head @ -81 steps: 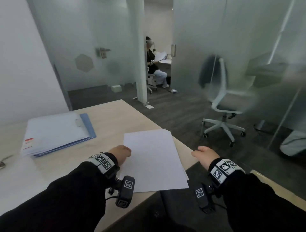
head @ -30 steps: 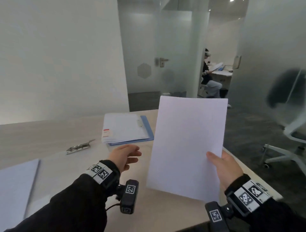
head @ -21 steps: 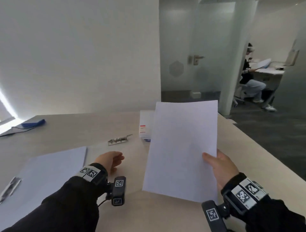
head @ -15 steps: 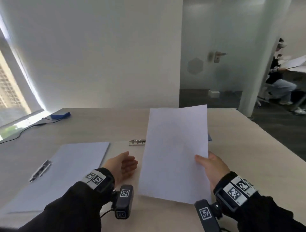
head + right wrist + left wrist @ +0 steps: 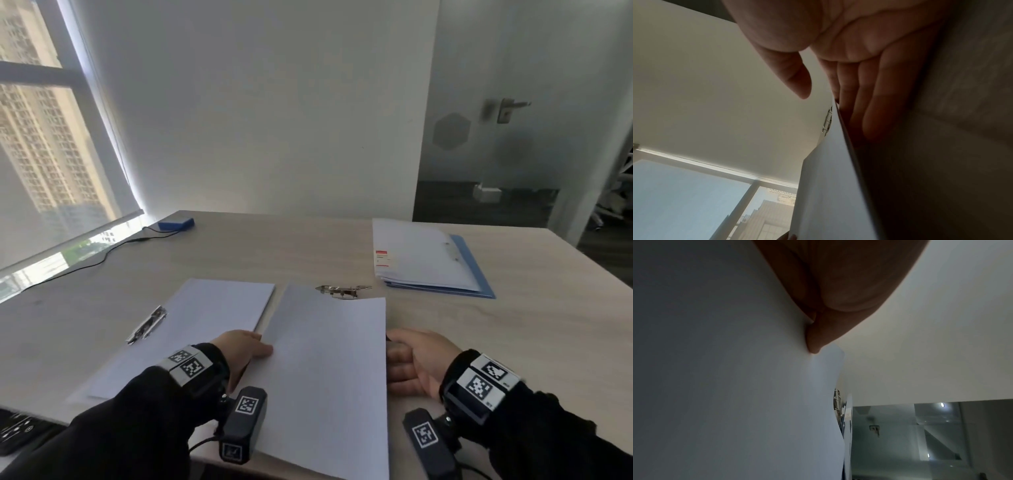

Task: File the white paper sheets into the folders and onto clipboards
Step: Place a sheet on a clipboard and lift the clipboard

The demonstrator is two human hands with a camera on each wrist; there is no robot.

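Office – small meeting room or workroom. Evidence: long pale wood-laminate desk [image 5: 513, 329] against a plain white wall [image 5: 274, 102]; frosted glass partition door with a metal lever handle [image 5: 507, 109]; dark carpet floor [image 5: 479, 205] beyond it. Big floor-level window [image 5: 41, 144] looks onto beige high-rise blocks – so an upper storey. On the desk: blue folder stacked with white sheets [image 5: 428, 263], steel-clip clipboards [image 5: 191, 325], cabled blue box [image 5: 175, 223].

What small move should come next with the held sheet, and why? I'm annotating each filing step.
Probably slide the white paper sheet forward under the metal clip. Its far edge lies just short of the clip, with the left hand on one side edge and the right hand's fingers under the other.
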